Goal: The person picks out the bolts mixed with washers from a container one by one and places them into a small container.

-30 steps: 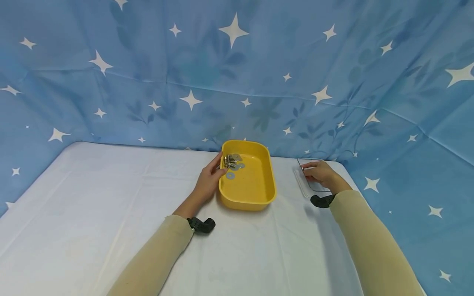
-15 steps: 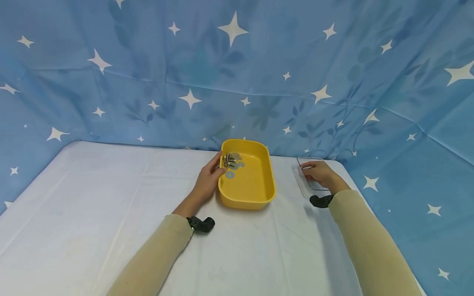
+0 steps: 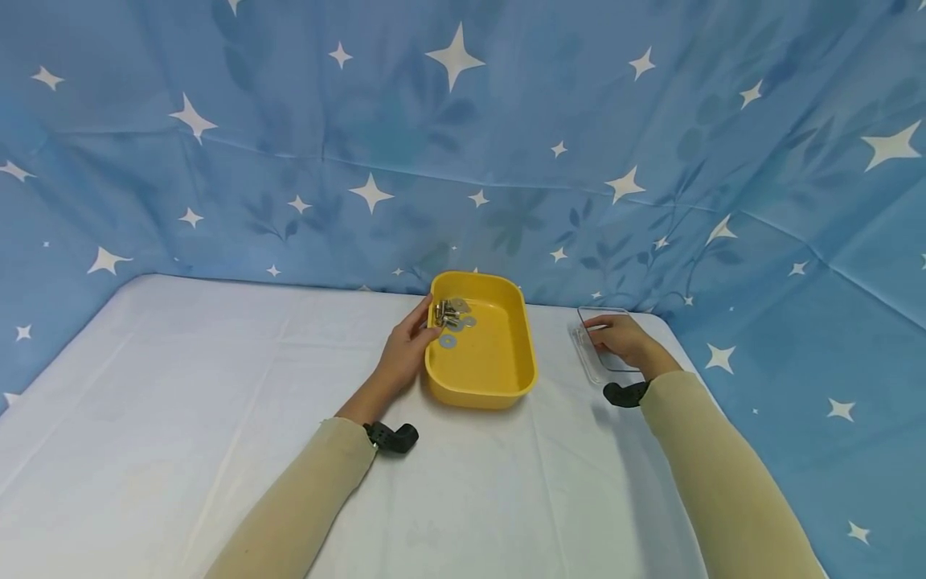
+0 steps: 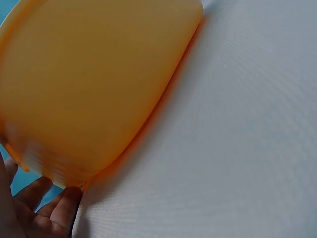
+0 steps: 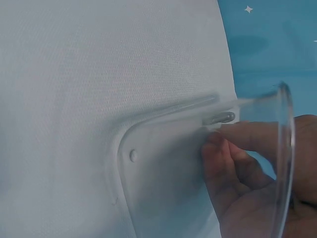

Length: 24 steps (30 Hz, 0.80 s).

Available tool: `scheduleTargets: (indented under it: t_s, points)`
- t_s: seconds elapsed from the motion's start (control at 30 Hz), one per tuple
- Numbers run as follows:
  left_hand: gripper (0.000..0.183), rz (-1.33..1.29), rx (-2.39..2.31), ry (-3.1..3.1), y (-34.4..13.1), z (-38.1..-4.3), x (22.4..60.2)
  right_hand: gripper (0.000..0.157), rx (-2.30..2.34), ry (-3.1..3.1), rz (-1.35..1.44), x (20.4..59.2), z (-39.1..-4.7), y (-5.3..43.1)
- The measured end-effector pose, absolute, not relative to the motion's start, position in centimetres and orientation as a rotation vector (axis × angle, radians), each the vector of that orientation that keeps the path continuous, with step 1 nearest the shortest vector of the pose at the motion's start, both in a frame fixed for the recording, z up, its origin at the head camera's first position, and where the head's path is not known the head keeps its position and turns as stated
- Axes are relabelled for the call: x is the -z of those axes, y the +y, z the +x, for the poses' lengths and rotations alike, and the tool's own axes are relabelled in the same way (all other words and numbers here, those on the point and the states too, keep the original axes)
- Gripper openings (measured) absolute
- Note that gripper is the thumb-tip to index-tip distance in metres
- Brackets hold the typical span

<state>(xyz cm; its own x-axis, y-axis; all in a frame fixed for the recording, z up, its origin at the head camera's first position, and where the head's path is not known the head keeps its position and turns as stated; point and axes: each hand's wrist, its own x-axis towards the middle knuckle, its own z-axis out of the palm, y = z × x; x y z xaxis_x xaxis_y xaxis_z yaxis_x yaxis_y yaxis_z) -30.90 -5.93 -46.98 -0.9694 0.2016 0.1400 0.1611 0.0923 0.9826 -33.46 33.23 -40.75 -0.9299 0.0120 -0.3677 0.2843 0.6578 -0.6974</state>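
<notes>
My left hand (image 3: 405, 347) grips the left side of a yellow plastic tray (image 3: 499, 346), thumb at the rim. In the left wrist view, its fingers (image 4: 64, 213) touch the tray's outer wall. Inside, along that side, lie several small metal bolts (image 3: 446, 312) and flat grey washers (image 3: 448, 342). On the right, my right hand (image 3: 624, 339) reaches down inside a clear plastic box (image 3: 593, 366). Its fingertips come together low in the box, seen through the wall in the right wrist view. A small silvery metal pin or bolt (image 5: 220, 118) is at those fingertips.
A white cloth (image 3: 217, 418) covers the table. Behind and to the right hangs a blue curtain (image 3: 405, 121) with white stars, close to the table's far edge. The clear box stands near the far right corner.
Both hands keep their places at the tray and the box. The whole head view shifts very slightly, mostly toward the left.
</notes>
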Motion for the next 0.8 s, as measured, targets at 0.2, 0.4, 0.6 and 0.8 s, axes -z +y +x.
scheduleTargets:
  t_s: [0.2, 0.4, 0.6, 0.8]
  points:
    - [0.064, 0.393, -2.063, 2.303, -6.0, -30.9, 47.0, 0.050, 1.148, 2.539, 0.211, 40.4, -33.2, 33.2]
    - [0.064, 0.373, -2.044, 2.264, -6.1, -30.3, 46.0, 0.051, 1.156, 2.519, 0.190, 40.4, -32.8, 33.9]
    - [0.066, 0.370, -2.000, 2.266, -6.4, -28.8, 43.7, 0.052, 1.168, 2.527, 0.109, 39.2, -31.7, 34.8]
    - [0.065, 0.365, -2.025, 2.258, -6.3, -30.1, 45.8, 0.052, 1.216, 2.524, 0.080, 37.2, -31.2, 33.9]
